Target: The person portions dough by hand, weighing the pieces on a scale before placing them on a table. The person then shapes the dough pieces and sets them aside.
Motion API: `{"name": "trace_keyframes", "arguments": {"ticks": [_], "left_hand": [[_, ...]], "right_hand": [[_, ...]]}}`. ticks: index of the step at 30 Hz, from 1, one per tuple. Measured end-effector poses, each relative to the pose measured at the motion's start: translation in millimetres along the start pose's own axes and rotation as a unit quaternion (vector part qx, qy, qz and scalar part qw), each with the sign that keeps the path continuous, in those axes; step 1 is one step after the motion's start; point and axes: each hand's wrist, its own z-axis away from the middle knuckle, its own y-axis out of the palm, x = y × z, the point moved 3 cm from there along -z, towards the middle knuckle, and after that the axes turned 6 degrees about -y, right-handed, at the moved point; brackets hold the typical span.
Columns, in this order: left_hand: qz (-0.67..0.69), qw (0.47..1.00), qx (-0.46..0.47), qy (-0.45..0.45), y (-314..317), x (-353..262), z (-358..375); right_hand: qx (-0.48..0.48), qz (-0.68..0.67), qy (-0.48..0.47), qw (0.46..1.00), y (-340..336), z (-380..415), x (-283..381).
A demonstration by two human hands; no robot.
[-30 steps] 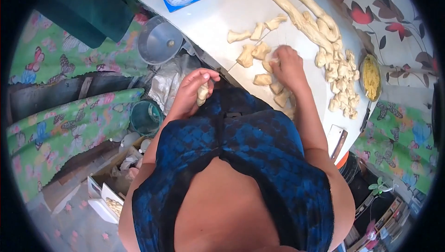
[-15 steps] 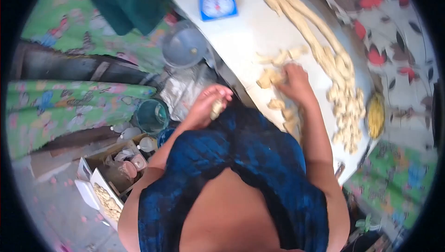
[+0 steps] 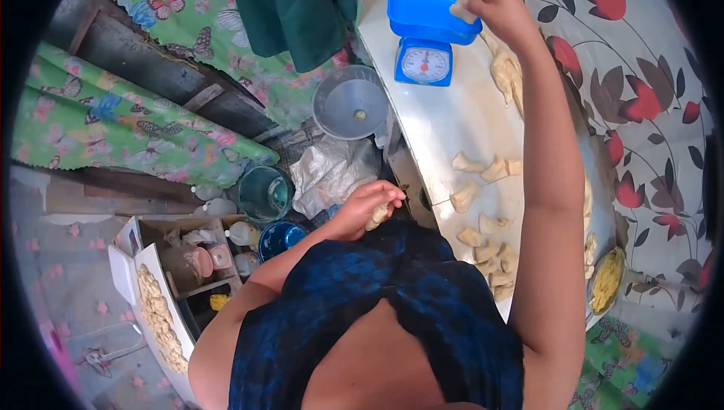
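Observation:
My right hand [image 3: 501, 7] reaches over the right edge of the blue tray [image 3: 426, 7], which sits on a kitchen scale [image 3: 424, 61] with a round dial. A pale piece of dough [image 3: 464, 9] is pinched between its thumb and fingers. Near my waist, beside the table, my left hand [image 3: 369, 208] is curled around another dough piece [image 3: 377, 216], partly hidden by the fingers. Several cut dough pieces [image 3: 494, 225] lie on the white table [image 3: 422, 123]. A long dough strip [image 3: 507, 71] lies beyond, partly behind my right arm.
Left of the table stand a grey basin [image 3: 349, 101], a green bucket [image 3: 265, 193] and a blue bucket [image 3: 283, 237]. A plate of yellow food [image 3: 606, 280] rests at the right edge. Shaped dough pieces cover a white board [image 3: 160, 312] at lower left.
My right hand has moved from the dough pieces on the table up to the scale's tray, with a piece in it. My left hand still holds its dough near my waist. The view has shifted.

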Motion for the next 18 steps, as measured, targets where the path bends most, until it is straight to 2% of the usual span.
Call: {"name": "trace_keyframes", "arguments": {"ticks": [2,6,8,12,14,18], "left_hand": [[0.025,0.999,-0.024,-0.006,-7.1,-0.7,3.3],[0.036,0.999,-0.04,0.001,-14.1,-3.8,6.6],[0.036,0.998,-0.045,-0.001,-16.1,-3.9,7.5],[0.018,0.999,-0.029,0.002,-15.2,-5.7,5.1],[0.011,1.0,-0.027,0.0,-14.2,-7.1,3.4],[0.011,0.999,-0.033,-0.007,-14.1,-8.5,1.5]], "right_hand": [[0.079,0.096,0.04,0.991,14.3,-21.7,-8.4],[0.139,0.106,0.048,0.983,35.7,-42.7,-29.8],[0.164,0.06,0.066,0.982,45.0,-46.0,-38.0],[0.169,0.149,0.001,0.974,52.4,-54.9,-52.4],[0.109,0.13,-0.031,0.985,48.0,-57.7,-53.1],[0.116,0.125,0.002,0.985,25.7,-48.6,-8.9]]}}
